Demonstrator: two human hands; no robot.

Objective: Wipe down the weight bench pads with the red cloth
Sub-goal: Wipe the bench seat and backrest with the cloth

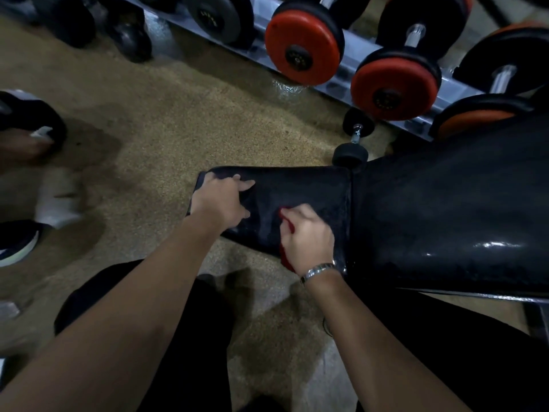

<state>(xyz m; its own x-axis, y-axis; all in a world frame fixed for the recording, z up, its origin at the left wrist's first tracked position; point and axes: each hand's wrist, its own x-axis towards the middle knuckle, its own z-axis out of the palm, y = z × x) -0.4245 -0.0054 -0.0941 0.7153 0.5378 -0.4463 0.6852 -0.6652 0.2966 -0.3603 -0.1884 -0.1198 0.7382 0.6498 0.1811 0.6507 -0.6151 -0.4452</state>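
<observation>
1. The right hand's fingers (297, 212) were clenched round the red cloth (285, 219). It was bunched under the palm, so only a red edge showed at the knuckles and another strip by the wrist.
2. The right hand (307, 236) pressed that cloth onto the seat pad (300, 188) near its back edge, close to the seam where the back pad (445, 209) began. A metal watch band (319, 270) sat on that wrist.
3. The left hand's fingers (245, 184) lay released and fairly straight on the pad, holding nothing. The left hand (221, 200) rested over the pad's front end, seemingly to steady it.
4. By my reading, the step in hand was the wiping of the seat pad itself, with the cloth already down on the vinyl. How much of the pad had been covered could not be told from its dark, mottled surface.
5. The next move would call for firm strokes across the pad toward the left hand. That hand would need to shift clear of the front end, and then the cloth would have to go up onto the much larger back pad, which looked glossy and untouched.
6. There was no true container. The nearest thing was the steel dumbbell rack (346, 71) beyond the bench, which held red-faced dumbbells (303, 49) and darker ones in a row.
7. One small black dumbbell (355, 138) lay loose on the speckled floor (178, 120), just beside the pad's far corner.
</observation>
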